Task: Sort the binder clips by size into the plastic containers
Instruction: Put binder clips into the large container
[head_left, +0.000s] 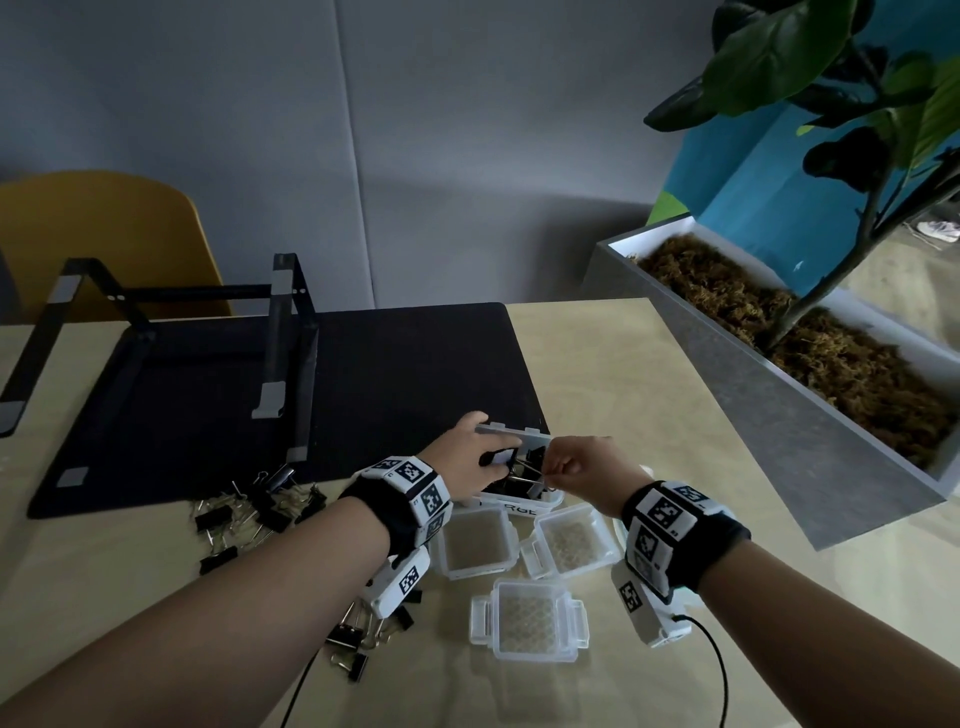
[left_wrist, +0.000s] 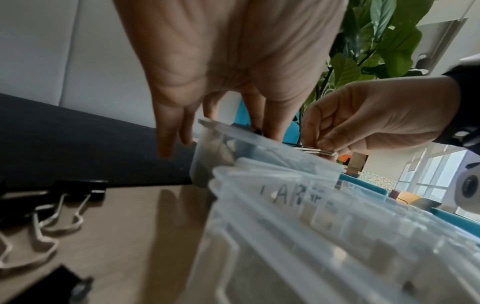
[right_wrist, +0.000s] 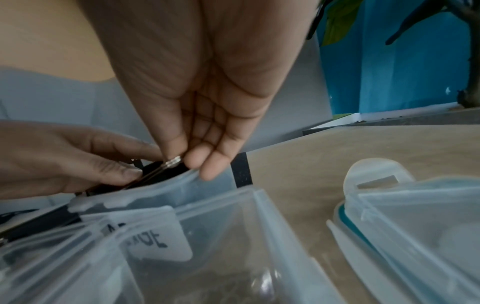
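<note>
A person's right hand (head_left: 569, 464) pinches the wire handle of a black metal binder clip (right_wrist: 166, 167) over the clear plastic container labelled LARGE (head_left: 540, 503) at the bench's far middle, while the left hand (head_left: 470, 453) grips its contents, apparently to settle them.

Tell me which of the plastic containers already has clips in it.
The container labelled LARGE, farthest from the person at the mat's edge, where both hands work. It holds black clips; the three nearer containers hold none.

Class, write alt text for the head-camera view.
Both hands meet over the container labelled LARGE: the right hand pinches a binder clip's wire handle, the left hand steadies it. Three empty containers sit nearer; loose clips lie left.
</note>
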